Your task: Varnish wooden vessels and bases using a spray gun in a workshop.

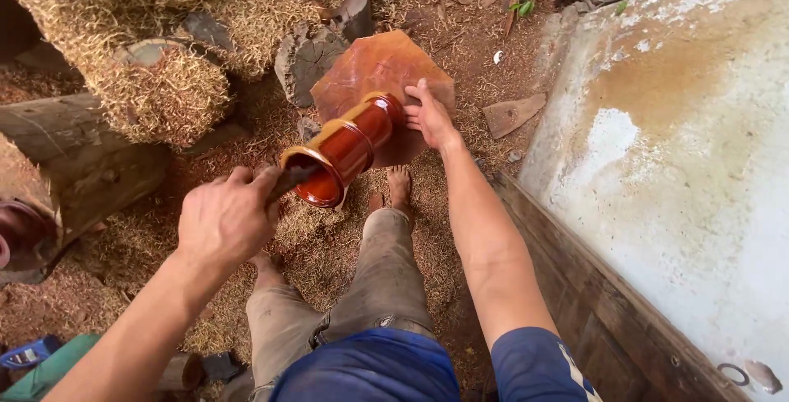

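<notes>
Holding a glossy reddish-brown wooden vase [345,149] on its side at the centre of the frame, we look down over our own knees and bare feet. Our left hand [228,219], just left of centre, has its fingers curled together around a dark tool [292,180] whose end lies against the vase's flared open rim. Our right hand [429,114], a little above centre, rests flat with fingers spread apart against the far end of the vase, steadying it there. That end of the vase lies over a flat reddish wood slab [380,65] in the upper middle of the frame. A cut log end [306,58] sits just left of the slab. Sawdust and shavings [164,94] are heaped across the upper left, with a rough log [82,164] below them at the left edge. A pale, stained concrete surface [690,164] fills the right side of the frame, edged by a wooden plank [592,287] running down to the lower right.
</notes>
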